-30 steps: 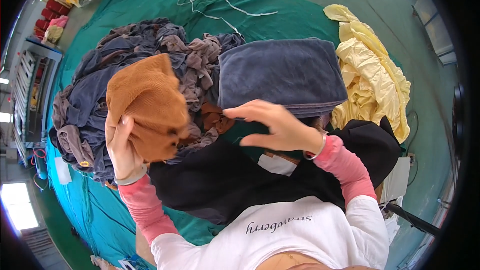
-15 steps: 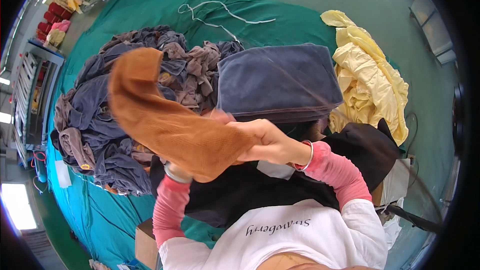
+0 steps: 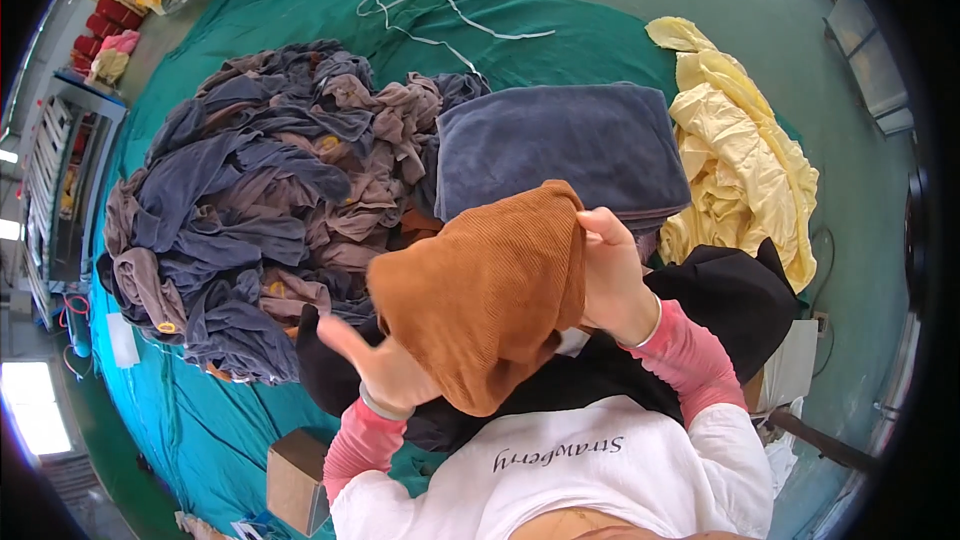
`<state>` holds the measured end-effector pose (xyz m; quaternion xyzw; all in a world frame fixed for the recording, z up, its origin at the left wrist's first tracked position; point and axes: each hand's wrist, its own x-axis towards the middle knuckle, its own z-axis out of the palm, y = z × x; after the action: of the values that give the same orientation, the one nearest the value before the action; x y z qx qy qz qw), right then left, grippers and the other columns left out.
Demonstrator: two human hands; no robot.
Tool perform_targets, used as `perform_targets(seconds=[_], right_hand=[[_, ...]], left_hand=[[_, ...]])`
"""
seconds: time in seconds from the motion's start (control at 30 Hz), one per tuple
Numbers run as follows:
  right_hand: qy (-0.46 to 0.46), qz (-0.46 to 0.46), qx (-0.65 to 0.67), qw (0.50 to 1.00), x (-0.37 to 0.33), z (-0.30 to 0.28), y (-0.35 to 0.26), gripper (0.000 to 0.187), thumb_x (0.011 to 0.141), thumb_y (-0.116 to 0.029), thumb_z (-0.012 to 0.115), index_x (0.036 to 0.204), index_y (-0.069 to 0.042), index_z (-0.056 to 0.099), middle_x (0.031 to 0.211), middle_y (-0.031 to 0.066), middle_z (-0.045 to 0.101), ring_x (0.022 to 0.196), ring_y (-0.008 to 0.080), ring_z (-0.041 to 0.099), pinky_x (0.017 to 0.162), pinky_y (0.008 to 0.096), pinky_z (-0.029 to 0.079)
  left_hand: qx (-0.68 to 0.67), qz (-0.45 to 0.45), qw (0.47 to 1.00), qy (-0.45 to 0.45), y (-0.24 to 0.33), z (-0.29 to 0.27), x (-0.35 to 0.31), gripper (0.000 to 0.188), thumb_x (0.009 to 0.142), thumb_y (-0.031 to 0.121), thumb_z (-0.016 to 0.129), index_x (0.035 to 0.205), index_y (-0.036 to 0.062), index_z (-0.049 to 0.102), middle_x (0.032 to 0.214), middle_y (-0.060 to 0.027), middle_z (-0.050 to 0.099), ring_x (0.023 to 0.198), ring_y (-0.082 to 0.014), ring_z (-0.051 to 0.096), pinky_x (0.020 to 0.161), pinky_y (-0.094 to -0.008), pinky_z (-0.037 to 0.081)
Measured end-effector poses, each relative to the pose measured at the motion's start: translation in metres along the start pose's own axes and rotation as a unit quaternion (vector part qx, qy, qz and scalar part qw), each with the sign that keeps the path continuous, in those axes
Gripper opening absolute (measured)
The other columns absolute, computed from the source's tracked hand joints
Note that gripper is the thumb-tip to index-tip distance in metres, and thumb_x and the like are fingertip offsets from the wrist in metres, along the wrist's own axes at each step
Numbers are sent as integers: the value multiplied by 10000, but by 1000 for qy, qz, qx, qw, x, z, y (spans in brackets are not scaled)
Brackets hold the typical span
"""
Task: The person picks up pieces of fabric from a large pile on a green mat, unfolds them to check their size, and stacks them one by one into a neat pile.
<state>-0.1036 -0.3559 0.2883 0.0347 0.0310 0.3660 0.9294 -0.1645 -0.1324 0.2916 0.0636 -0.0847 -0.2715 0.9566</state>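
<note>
A brown ribbed cloth (image 3: 480, 290) hangs bunched and folded between my two hands, in front of my lap. My right hand (image 3: 618, 285) grips its upper right edge, thumb pressed on the fabric. At the cloth's lower left is my left hand (image 3: 395, 370), its thumb stretched out away from the fabric. The other left fingers are hidden behind the cloth. Just beyond lies a neat stack of folded grey-blue cloths (image 3: 560, 145), partly covered by the brown cloth.
A large heap of crumpled grey-blue and brownish cloths (image 3: 250, 190) lies to the left on a green sheet (image 3: 590, 35). Crumpled yellow fabric (image 3: 740, 160) is at the right. Black fabric (image 3: 725, 290) covers my lap. A cardboard box (image 3: 292, 480) stands at lower left.
The brown cloth has swung from the left toward the middle and is now more bunched. My right hand moved right and up; my left hand came into view with its thumb spread.
</note>
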Motion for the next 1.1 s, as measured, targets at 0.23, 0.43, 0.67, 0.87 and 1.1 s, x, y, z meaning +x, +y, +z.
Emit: perform_targets(seconds=[0.23,0.43,0.67,0.87,1.1], right_hand=[[61,-17,-52,997,-27,12,-12,442,800,-217,507,1181,8,491,1202,145,536,1097,279,515,979,418,356],[33,-199,-285,937,-66,44,-31,639,698,-57,530,1313,-125,372,1257,205,454,1148,315,467,980,408,360],[78,-541,-704,453,-136,77,-64,357,776,-137,582,1087,22,507,988,92,559,933,168,539,870,284,375],[31,-596,-639,486,-62,139,-108,494,855,-58,506,1311,65,357,1100,160,567,1043,200,537,958,334,368],[-79,-546,-614,565,-55,181,-178,506,895,-92,473,1355,20,295,1225,117,504,1168,198,463,1007,345,331]], left_hand=[[495,38,839,222,24,52,-26,409,722,-26,600,1114,-121,531,1034,-170,621,964,-234,595,857,-319,445],[575,328,719,210,57,52,-70,304,701,26,635,969,-19,498,988,-199,591,881,-303,602,825,-436,460],[655,430,607,135,69,118,-1,304,887,157,459,1087,-64,519,1016,-178,603,911,-260,601,820,-370,471],[718,449,527,69,94,133,122,215,834,51,586,1011,-69,607,973,-88,613,887,-126,561,831,-208,403],[566,362,736,-84,118,152,180,211,849,19,566,1051,-37,595,1056,-88,611,979,-154,566,900,-265,419]])
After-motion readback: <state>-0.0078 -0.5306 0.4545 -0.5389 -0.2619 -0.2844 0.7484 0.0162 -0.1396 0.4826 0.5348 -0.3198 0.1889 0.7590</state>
